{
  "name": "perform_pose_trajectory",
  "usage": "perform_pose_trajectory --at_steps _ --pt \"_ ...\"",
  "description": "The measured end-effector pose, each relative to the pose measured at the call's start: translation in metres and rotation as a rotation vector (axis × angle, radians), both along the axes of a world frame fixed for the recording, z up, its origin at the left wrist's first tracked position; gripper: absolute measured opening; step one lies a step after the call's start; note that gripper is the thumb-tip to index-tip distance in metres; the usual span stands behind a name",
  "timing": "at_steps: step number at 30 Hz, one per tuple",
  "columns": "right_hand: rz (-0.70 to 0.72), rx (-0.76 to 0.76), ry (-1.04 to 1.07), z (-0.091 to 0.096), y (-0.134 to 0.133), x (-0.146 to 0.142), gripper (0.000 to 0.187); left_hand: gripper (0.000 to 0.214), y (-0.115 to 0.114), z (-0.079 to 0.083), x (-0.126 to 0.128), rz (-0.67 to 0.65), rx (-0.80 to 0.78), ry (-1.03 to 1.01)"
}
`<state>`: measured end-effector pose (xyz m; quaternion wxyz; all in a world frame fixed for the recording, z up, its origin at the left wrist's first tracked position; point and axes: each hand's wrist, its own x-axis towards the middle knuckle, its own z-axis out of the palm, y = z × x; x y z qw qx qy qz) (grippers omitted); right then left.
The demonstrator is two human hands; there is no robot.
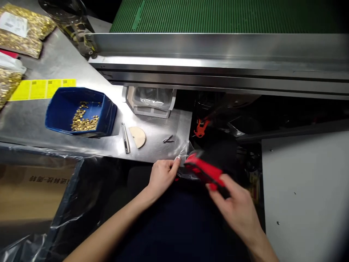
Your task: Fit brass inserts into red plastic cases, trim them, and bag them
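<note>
a green ribbed belt (218, 14) runs across the top behind a long steel rail (218, 47). below it a steel table (32, 120) fills the left half, and a cardboard box (27, 193) lined with dark film sits under the table's near edge. on the table stand a blue bin (61, 109) holding a scatter of brass parts (83, 122), then a wooden half disc (138, 136), a thin metal strip (125, 137) just beside it, and a small clip (168, 139) nearer the table's corner.

just off that corner, over the person's lap, the right hand (237, 209) is closed around the near end of a red and black piece (203, 169). its long axis slants from the right hand up and to the left, so the free end points at the left hand (162, 176). the left hand's thumb and fingers are pinched together on the edge of a clear bag (187, 150), which lies at the piece's free end, touching it. whether the tip is already inside the film is not clear. the left hand is nearer the bag, the right nearer the piece.
</note>
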<state>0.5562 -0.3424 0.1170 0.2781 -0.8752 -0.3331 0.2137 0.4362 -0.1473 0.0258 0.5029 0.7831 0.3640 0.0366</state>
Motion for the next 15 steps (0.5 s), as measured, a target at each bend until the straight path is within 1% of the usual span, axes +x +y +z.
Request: perform_pose_trajectory --at_steps 1,2,3,4,6,8,9,11,13,15 --pt "0.158 -0.098 -0.035 0.003 -0.001 -0.003 0.008 0.063 -0.002 0.001 0.006 -0.036 0.023 -0.014" --pt "0.271 -0.174 -0.079 0.003 -0.001 -0.006 0.009 0.062 -0.003 0.001 0.011 -0.075 0.047 -0.03" --pt "0.333 -0.228 -0.129 0.001 -0.001 -0.008 0.01 0.06 -0.004 0.002 0.014 -0.119 0.072 -0.049" --pt "0.357 -0.265 -0.173 -0.002 -0.001 -0.01 0.01 0.058 -0.006 0.002 0.017 -0.165 0.098 -0.07" --pt "0.34 -0.319 -0.218 -0.009 -0.004 -0.012 0.009 0.053 -0.009 0.003 0.019 -0.252 0.15 -0.113" --pt "0.26 -0.356 -0.224 -0.014 -0.007 -0.012 0.009 0.047 -0.013 0.003 0.019 -0.308 0.199 -0.14" --pt "0.191 -0.366 -0.212 -0.014 -0.009 -0.012 0.012 0.043 -0.015 0.003 0.019 -0.319 0.221 -0.144" --pt "0.0 -0.357 -0.138 -0.015 -0.012 -0.011 0.02 0.036 -0.017 0.004 0.021 -0.316 0.255 -0.135" --pt "-0.203 -0.286 0.011 -0.017 -0.013 -0.009 0.027 0.025 -0.021 0.007 0.023 -0.307 0.26 -0.126" --pt "-0.364 -0.141 0.198 -0.021 -0.011 -0.009 0.031 0.015 -0.027 0.011 0.027 -0.33 0.223 -0.141"
